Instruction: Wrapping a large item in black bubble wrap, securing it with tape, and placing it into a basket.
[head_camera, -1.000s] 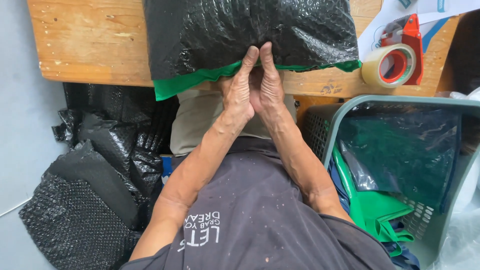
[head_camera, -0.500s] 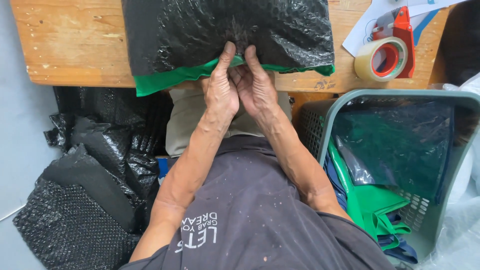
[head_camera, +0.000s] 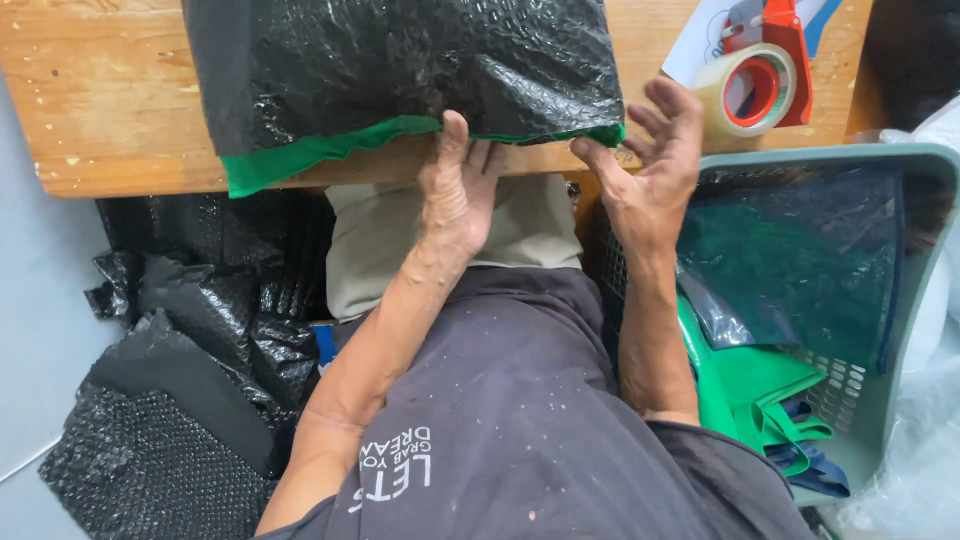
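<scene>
Wooden, scuffed and pale, the table (head_camera: 110, 90) carries a black bubble-wrap mailer bag (head_camera: 400, 60) with soft green fabric (head_camera: 300, 155) poking from its near edge. It looks light, limp and slippery; best gripped at that mouth. The left hand (head_camera: 455, 190) pinches the edge mid-mouth; the right hand (head_camera: 655, 170), spread wide, touches the bag's right corner.
</scene>
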